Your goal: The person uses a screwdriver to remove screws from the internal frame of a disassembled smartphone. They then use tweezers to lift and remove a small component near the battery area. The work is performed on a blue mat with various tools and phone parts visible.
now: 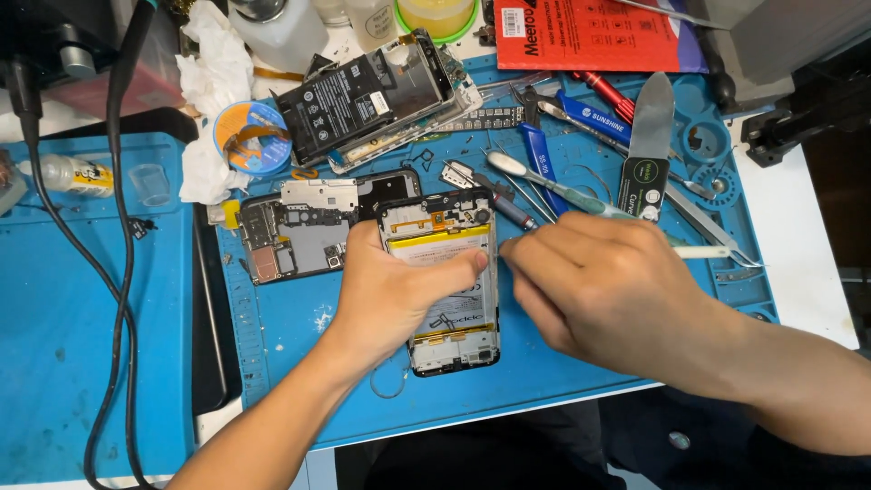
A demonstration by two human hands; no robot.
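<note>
- Evidently the step in hand is work along the right edge of the opened phone point(451, 299), lying back-off at centre frame on the blue mat point(290, 318).
- Left hand point(390, 290) lies flat over the battery (thumb stretched across), pinning the phone.
- Right hand point(603, 286) is curled tight around a thin white-tipped tool point(703, 252), fingertips at the phone's edge.
- Next seems to call for steady, light prying.

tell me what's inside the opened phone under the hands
Inside the opened phone a battery with yellow strips and a board with a camera module at the top show. The left hand covers its left part; the right hand hides the right edge.
</note>
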